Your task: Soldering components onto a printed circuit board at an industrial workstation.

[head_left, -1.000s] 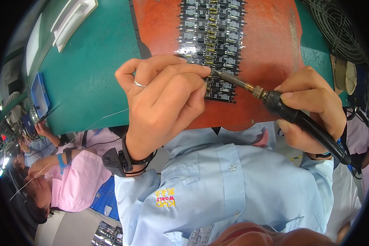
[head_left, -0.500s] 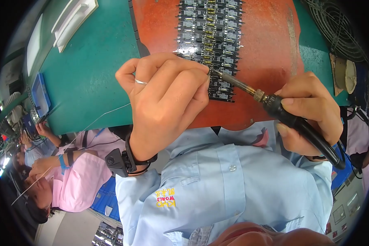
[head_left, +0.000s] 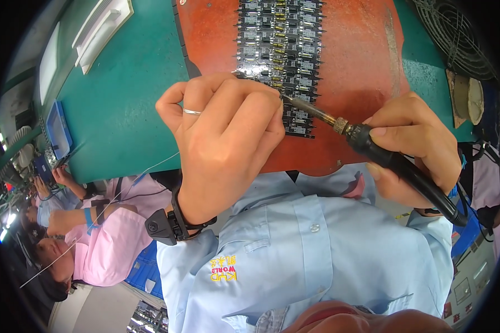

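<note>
A long black panel of small circuit boards [head_left: 280,41], dotted with silver and yellow parts, lies on an orange-red mat [head_left: 355,61]. My left hand [head_left: 222,136], with a ring on one finger, is pinched over the panel's left side near its close end. From it a thin solder wire [head_left: 160,164] trails off to the lower left; the wire's working end is hidden by my fingers. In my right hand [head_left: 422,141] is a black-handled soldering iron [head_left: 366,143], gripped like a pen. Its metal tip reaches the panel right beside my left fingertips.
Under the mat is a green tabletop [head_left: 122,105]. A white slotted holder [head_left: 103,33] stands at the far left, a blue tray [head_left: 58,130] at the left edge. At the far right are a round wire fan guard [head_left: 453,39] and a roll [head_left: 475,101]. A pink-sleeved co-worker [head_left: 114,244] sits left.
The panel has shifted slightly left. My right hand and the soldering iron have moved a little left with it, while my left hand stays nearly in place.
</note>
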